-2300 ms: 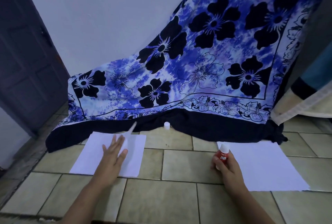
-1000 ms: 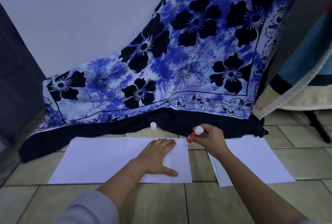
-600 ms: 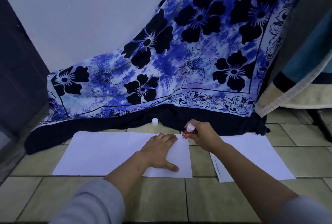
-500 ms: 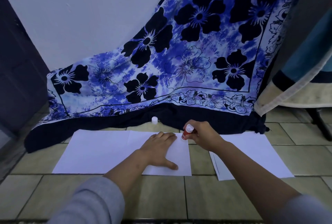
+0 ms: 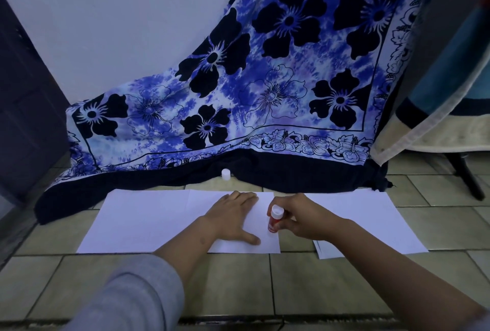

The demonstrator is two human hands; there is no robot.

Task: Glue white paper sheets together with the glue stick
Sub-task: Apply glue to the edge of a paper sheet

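Observation:
Two joined white sheets (image 5: 148, 220) lie flat on the tiled floor, overlapping near the middle. My left hand (image 5: 234, 218) presses flat on the right sheet, fingers straight, thumb spread. My right hand (image 5: 302, 218) grips a red glue stick (image 5: 274, 220), its lower end down on the right edge of that sheet, about halfway along it. A stack of loose white sheets (image 5: 371, 222) lies to the right, partly under my right forearm. The glue stick's white cap (image 5: 225, 173) stands on the floor beyond the paper.
A blue flowered cloth (image 5: 265, 108) hangs down the wall and spreads its dark hem on the floor just behind the sheets. A dark door (image 5: 23, 108) stands at the left. A striped towel (image 5: 437, 108) and a dark stand leg (image 5: 466, 179) are at the right.
My right hand has drawn the glue stick from the sheet's far right corner toward me along its right edge. My left hand has stayed pressed on the sheet.

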